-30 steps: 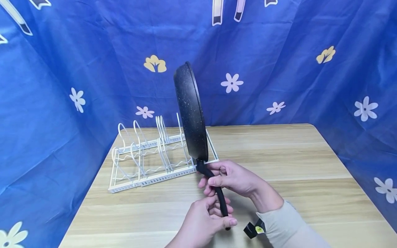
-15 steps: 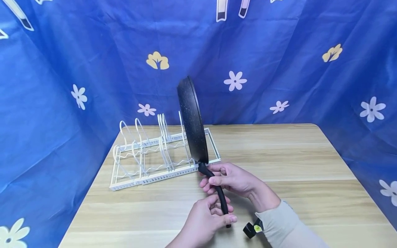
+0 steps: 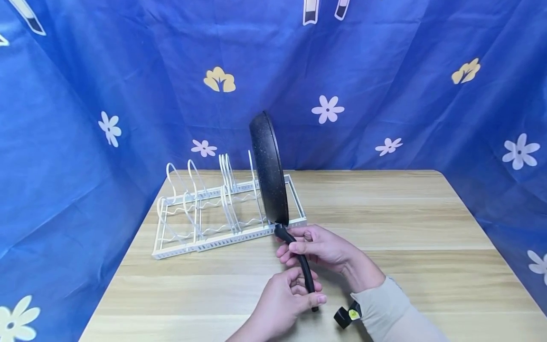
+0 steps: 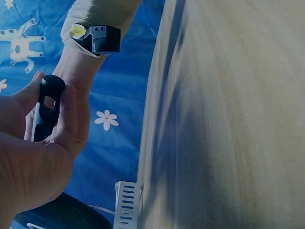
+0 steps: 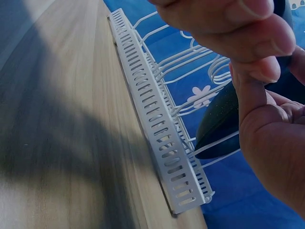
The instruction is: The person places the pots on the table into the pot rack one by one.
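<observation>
A black speckled frying pan (image 3: 270, 171) stands on edge at the right end of a white wire rack (image 3: 237, 239), its handle pointing toward me. My right hand (image 3: 326, 249) grips the handle close to the pan body, thumb on top. Near the handle's tip my left hand (image 3: 288, 300) pinches it between thumb and fingers. In the left wrist view the handle's end (image 4: 50, 98), with its hanging hole, sits between thumb and fingers. The right wrist view has the pan's lower edge (image 5: 219, 124) down among the rack's wires.
Several upright wire loops (image 3: 194, 178) divide the rack's left part. The rack rests on a wooden table (image 3: 384, 213), with a blue patterned curtain (image 3: 367, 71) behind and at both sides. A black wrist-worn camera (image 3: 344, 317) hangs by the right sleeve.
The pan has come down and slightly to the right, settling lower at the rack's right end. Both hands keep their hold on the handle. The head view has shifted a little.
</observation>
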`<state>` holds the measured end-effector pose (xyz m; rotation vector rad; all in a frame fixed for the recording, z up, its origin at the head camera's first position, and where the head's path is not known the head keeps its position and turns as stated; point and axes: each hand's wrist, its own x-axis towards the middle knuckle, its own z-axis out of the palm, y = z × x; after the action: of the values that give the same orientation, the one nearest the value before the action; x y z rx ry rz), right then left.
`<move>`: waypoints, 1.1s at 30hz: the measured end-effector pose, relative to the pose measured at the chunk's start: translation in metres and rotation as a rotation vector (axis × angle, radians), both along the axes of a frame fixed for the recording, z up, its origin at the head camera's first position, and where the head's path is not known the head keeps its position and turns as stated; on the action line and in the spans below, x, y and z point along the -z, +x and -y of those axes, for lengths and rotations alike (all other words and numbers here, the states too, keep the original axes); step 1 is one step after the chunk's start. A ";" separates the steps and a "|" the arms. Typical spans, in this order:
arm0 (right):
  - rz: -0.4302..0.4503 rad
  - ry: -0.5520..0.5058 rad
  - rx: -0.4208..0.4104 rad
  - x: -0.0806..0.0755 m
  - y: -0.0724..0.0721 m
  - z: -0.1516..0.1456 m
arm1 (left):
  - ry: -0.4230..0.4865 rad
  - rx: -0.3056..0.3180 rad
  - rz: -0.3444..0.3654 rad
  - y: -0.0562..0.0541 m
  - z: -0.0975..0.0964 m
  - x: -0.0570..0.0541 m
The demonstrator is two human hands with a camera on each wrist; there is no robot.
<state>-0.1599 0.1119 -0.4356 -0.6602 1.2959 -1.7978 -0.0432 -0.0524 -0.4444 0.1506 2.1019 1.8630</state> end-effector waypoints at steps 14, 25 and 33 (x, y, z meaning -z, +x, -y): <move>0.042 0.000 -0.007 0.008 -0.004 0.003 | -0.026 -0.005 0.015 -0.003 0.002 0.008; 0.082 -0.031 -0.002 0.020 -0.009 0.003 | -0.051 0.022 0.004 -0.010 0.005 0.011; 0.128 -0.039 -0.008 0.023 -0.012 0.005 | -0.069 0.053 0.013 -0.018 0.008 0.015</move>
<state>-0.1718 0.1070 -0.4584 -0.5602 1.1743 -1.8323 -0.0608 -0.0602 -0.4591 0.1750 2.1287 1.7549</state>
